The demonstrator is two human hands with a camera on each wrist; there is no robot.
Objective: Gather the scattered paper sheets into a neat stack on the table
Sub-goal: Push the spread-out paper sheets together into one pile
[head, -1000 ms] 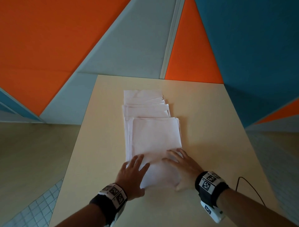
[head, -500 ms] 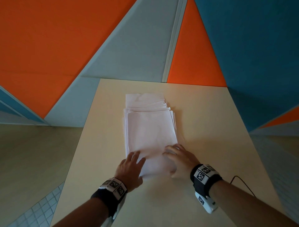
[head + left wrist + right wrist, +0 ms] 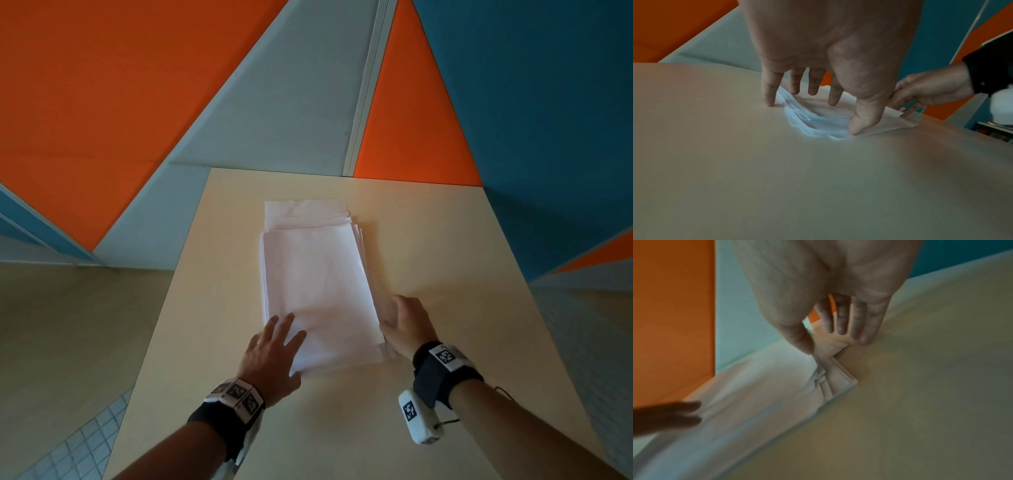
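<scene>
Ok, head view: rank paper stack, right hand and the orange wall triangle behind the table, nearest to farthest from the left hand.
1. paper stack: touching the left hand, near-left corner.
2. right hand: at the stack's near right corner.
3. orange wall triangle: far ahead, centre-right.

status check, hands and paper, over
Left hand flat on near left corner. Right hand pinching near right edge. Paper stack mostly gathered, far sheets fanned out. Nothing in the way.

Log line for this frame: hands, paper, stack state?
left hand: flat on near-left corner of paper stack | right hand: pinches near-right edge | stack: on table, far edges uneven | task: not yet neat
</scene>
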